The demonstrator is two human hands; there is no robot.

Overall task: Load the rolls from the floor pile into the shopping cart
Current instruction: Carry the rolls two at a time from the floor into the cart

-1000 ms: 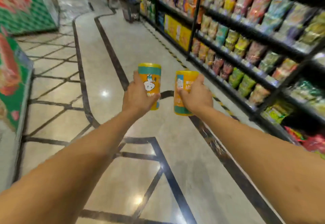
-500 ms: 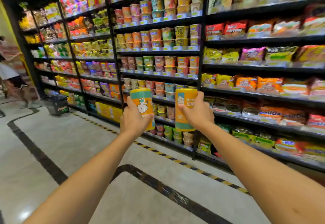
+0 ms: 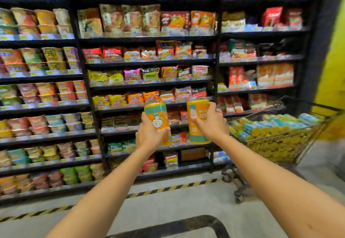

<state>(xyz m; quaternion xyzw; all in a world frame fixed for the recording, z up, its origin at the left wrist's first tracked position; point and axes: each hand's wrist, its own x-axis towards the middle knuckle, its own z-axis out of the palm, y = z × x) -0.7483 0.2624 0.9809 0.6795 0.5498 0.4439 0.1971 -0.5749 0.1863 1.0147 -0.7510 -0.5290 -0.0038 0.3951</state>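
My left hand (image 3: 149, 135) grips an orange roll (image 3: 157, 118) with teal bands and a white cartoon figure, held upright at chest height. My right hand (image 3: 210, 124) grips a second orange and teal roll (image 3: 197, 118), also upright, just to the right of the first. The wire shopping cart (image 3: 317, 125) stands at the right, about an arm's width beyond my right hand. It holds several rolls (image 3: 270, 127) of the same kind, lying on their sides and heaped near the rim. The floor pile is out of view.
Tall black shelves (image 3: 149, 62) packed with snack bags and noodle cups fill the view ahead. A yellow and black hazard stripe (image 3: 168, 189) runs along the floor at the shelf base. A yellow wall (image 3: 334, 60) rises behind the cart.
The view has swung right from the open aisle to face the shelves, and the loaded cart has come into sight on the right. Both hands keep holding their rolls out in front.
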